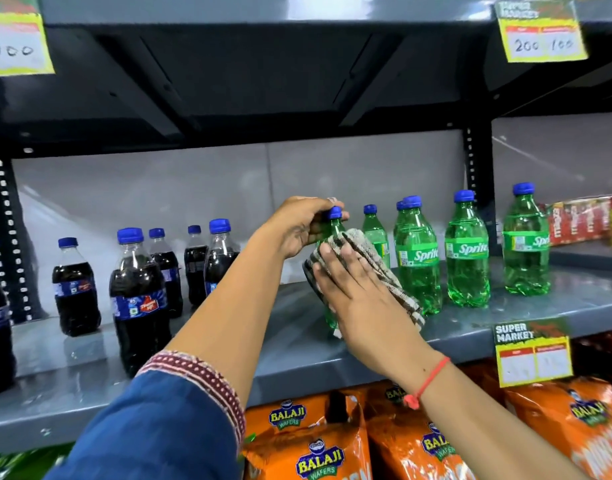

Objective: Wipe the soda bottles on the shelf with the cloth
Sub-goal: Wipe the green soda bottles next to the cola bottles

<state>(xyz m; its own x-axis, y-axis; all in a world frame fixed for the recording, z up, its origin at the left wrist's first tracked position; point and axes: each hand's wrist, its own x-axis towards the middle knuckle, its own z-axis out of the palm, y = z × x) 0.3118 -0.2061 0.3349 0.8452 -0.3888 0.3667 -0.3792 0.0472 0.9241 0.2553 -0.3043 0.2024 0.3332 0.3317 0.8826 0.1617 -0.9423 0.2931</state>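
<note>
- Two hands work one green bottle [333,230] near the middle of the grey shelf [297,344].
- Left hand [302,225] is clenched around the bottle's neck, just under its blue cap [335,212].
- Right hand [361,299] lies flat, fingers spread, pressing a brown-and-white striped cloth [363,258] against the bottle's body; the cloth wraps the side and hangs down to the right, hiding most of the bottle.
- Right wrist carries a red thread band [427,381]; left forearm ends in a blue sleeve [159,420] with a maroon patterned cuff.
- Just right of the held bottle: a cluster of upright green Sprite bottles [467,251], blue-capped, front ones close to the hanging cloth.
- Left, well apart: upright dark cola bottles [138,299], blue caps, some behind others.
- Far right of the shelf: red packets [574,220], blurred.
- Yellow price tags: one on the shelf's front edge [533,355], two on the shelf above [543,31].
- Below: orange Balaji Wafers bags [311,441], partly covered by both forearms.
</note>
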